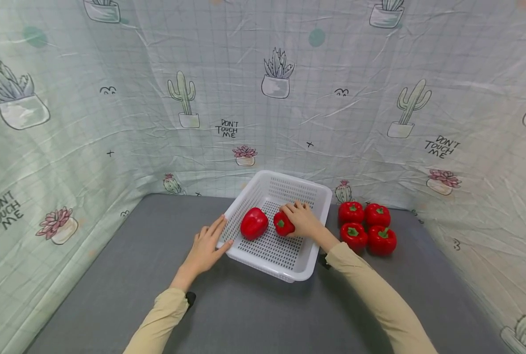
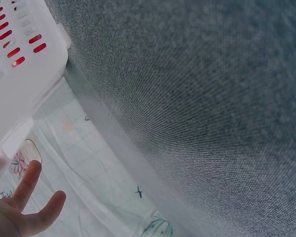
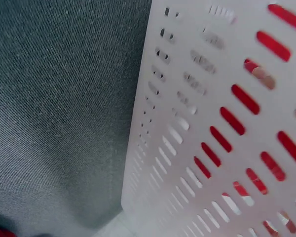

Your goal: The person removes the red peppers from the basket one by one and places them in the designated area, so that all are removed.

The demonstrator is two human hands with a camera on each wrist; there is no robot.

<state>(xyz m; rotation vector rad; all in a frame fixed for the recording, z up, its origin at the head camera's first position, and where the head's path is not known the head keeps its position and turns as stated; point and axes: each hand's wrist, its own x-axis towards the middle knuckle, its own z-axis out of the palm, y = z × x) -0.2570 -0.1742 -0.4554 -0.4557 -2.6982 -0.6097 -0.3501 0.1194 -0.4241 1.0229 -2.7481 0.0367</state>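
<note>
A white slotted plastic basket (image 1: 263, 264) stands on the grey table, turned at a slight angle. Inside it, a red bell pepper (image 1: 254, 223) lies on its side toward the left. My right hand (image 1: 304, 220) reaches over the right rim and grips a second red bell pepper (image 1: 283, 224) near the basket's middle, its green stem facing left. On the left rim rests my left hand (image 1: 205, 247), fingers spread along the edge. In the left wrist view, two fingers (image 2: 45, 212) extend beside the basket's corner. Through the slots in the right wrist view, red pepper skin (image 3: 232, 121) shows.
Several red bell peppers (image 1: 353, 236) sit grouped on the table just right of the basket, stems mostly up. A cactus-print cloth (image 1: 227, 98) hangs behind and along both sides. Grey table surface (image 1: 254, 314) stretches in front of the basket.
</note>
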